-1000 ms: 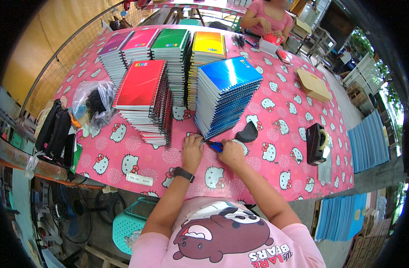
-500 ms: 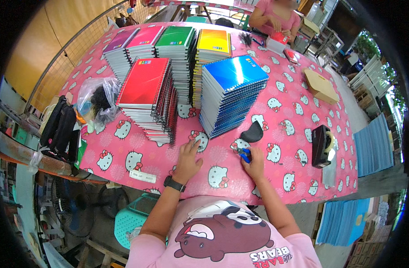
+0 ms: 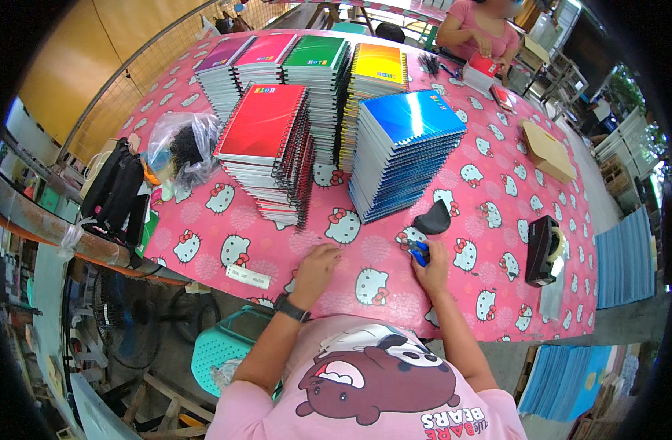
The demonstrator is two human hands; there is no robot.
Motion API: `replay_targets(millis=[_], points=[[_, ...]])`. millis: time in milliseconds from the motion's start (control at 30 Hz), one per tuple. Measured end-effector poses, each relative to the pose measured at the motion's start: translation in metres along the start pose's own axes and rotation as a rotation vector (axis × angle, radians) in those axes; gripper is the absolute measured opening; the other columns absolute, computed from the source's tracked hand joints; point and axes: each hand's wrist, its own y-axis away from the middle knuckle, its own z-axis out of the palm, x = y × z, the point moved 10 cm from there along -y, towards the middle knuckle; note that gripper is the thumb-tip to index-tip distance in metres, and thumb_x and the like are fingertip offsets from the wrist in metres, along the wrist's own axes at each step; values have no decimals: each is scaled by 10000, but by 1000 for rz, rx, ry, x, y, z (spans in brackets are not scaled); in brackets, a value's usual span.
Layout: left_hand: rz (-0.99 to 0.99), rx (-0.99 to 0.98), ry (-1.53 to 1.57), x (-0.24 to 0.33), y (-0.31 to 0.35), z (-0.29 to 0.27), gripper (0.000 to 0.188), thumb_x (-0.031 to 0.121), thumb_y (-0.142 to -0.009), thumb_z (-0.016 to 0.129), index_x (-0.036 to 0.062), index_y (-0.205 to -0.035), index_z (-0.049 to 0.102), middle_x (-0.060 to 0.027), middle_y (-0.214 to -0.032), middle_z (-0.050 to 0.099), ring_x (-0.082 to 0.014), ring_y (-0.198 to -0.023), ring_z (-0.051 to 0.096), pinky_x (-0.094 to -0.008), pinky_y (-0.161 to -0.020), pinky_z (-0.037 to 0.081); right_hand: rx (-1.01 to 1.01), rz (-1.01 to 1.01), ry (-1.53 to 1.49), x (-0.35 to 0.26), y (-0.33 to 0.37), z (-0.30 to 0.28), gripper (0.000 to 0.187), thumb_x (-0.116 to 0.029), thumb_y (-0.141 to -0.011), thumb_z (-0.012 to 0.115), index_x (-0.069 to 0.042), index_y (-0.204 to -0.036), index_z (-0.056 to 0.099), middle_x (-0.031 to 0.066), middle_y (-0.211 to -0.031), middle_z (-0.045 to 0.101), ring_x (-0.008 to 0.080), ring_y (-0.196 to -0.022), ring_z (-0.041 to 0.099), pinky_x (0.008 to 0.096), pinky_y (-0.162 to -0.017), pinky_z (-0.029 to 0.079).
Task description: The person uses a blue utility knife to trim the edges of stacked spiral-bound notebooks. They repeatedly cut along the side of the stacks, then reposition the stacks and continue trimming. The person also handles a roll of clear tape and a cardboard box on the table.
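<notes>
My right hand (image 3: 434,273) is closed around small pliers with blue handles (image 3: 421,254), their jaws pointing away from me over the table. Just beyond the pliers lies a black curved pad (image 3: 432,218). My left hand (image 3: 316,274), with a dark watch at the wrist, rests on the table near its front edge, fingers curled in. What its fingers hold, if anything, is hidden. Ahead of it stands a stack of red spiral notebooks (image 3: 266,121); to the right is a stack of blue spiral notebooks (image 3: 413,121).
Behind stand purple (image 3: 224,55), pink (image 3: 265,51), green (image 3: 316,53) and yellow (image 3: 380,64) notebook stacks. A plastic bag (image 3: 183,150) and black bag (image 3: 114,183) lie left. A tape dispenser (image 3: 543,251) and cardboard box (image 3: 548,152) sit right. Another person (image 3: 482,33) handles red notebooks at the far side.
The view has shifted, so the table appears farther right. My left hand's fingers, stretched forward before, are now curled in. My right hand keeps holding the pliers in about the same place.
</notes>
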Motion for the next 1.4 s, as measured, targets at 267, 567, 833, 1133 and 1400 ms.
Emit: replay_targets(millis=[267, 567, 833, 1133, 1400], points=[[-91, 908, -465, 1, -3, -250, 210, 46, -809, 625, 27, -1016, 653, -156, -1081, 616, -292, -1034, 566, -392, -882, 450, 12, 8, -5, 4, 4, -3, 359, -97, -635, 663, -23, -966, 546, 152, -858, 537, 342, -827, 508, 425, -741, 387], [-159, 871, -572, -186, -77, -333, 392, 83, -826, 604, -20, -1198, 540, -177, -1205, 565, -293, -1136, 532, -376, -958, 422, -9, -15, -2, 1, 0, -1, 333, -120, -649, 664, -25, -943, 540, 160, -861, 528, 351, -826, 496, 423, -722, 378], [-612, 963, -254, -265, 20, -269, 270, 43, -831, 595, 21, -1100, 614, -149, -1006, 633, -237, -913, 609, -356, -800, 473, 3, 31, -12, 4, 3, -2, 343, -104, -633, 680, -28, -937, 540, 152, -854, 527, 346, -820, 489, 418, -740, 368], [-393, 1093, -299, -247, -30, -328, 295, 177, -911, 551, 6, -1145, 604, -172, -985, 623, -299, -889, 570, -405, -800, 425, -18, 41, 42, 9, 4, -3, 387, -139, -620, 693, -32, -960, 543, 167, -876, 534, 357, -851, 500, 436, -752, 389], [-441, 559, -756, -299, -102, -307, 749, 295, -808, 642, 40, -1420, 294, -256, -1413, 335, -426, -1301, 299, -488, -1088, 216, -56, 41, 37, 4, -1, -2, 440, -155, -620, 705, -33, -1004, 530, 152, -918, 519, 349, -885, 488, 435, -776, 383]])
